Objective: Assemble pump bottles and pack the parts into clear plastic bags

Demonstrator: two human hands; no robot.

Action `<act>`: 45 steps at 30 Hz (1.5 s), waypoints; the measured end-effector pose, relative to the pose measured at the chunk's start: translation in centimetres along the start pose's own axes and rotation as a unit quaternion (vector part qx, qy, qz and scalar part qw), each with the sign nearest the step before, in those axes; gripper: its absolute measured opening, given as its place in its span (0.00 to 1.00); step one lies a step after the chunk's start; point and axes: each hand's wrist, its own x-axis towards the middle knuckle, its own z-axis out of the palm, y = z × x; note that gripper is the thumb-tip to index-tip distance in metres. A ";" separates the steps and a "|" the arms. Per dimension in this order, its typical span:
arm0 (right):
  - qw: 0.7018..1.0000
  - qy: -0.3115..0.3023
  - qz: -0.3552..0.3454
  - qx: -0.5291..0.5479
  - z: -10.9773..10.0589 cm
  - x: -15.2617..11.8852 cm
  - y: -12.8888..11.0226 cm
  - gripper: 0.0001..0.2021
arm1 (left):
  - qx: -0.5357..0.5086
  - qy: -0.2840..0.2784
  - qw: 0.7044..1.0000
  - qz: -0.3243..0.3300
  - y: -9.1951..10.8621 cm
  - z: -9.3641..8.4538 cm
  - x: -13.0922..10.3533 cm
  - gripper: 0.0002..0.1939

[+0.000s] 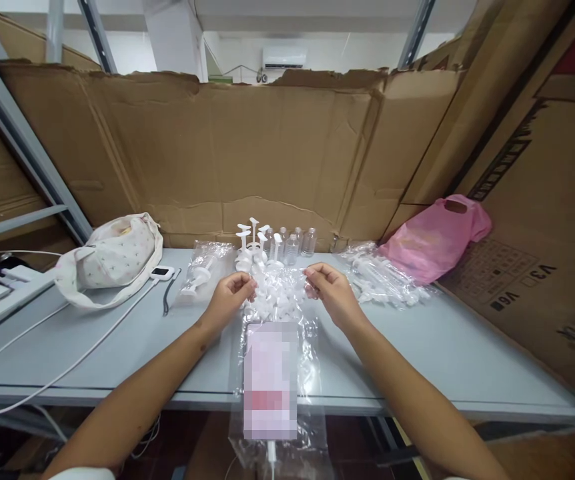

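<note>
A clear plastic bag with many small white plastic parts lies in the middle of the table, its lower end hanging over the front edge. My left hand is closed in a pinch at the bag's left side. On the opposite side, my right hand pinches the bag's film between thumb and fingertips. White pump heads stand upright just beyond the parts, beside several small clear bottles. A phone-like slab, blurred out, rests over the bag with a white cable at its bottom.
To the left are a bag of pump heads, a white device, a patterned cloth bag and a power strip. Filled clear bags and a pink bag lie right. Cardboard walls the back.
</note>
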 end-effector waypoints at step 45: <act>0.992 -0.110 0.021 -0.063 -0.1 0.1 0.3 0.19 | 0.116 0.020 0.992 0.047 -0.5 -1.8 0.7 0.11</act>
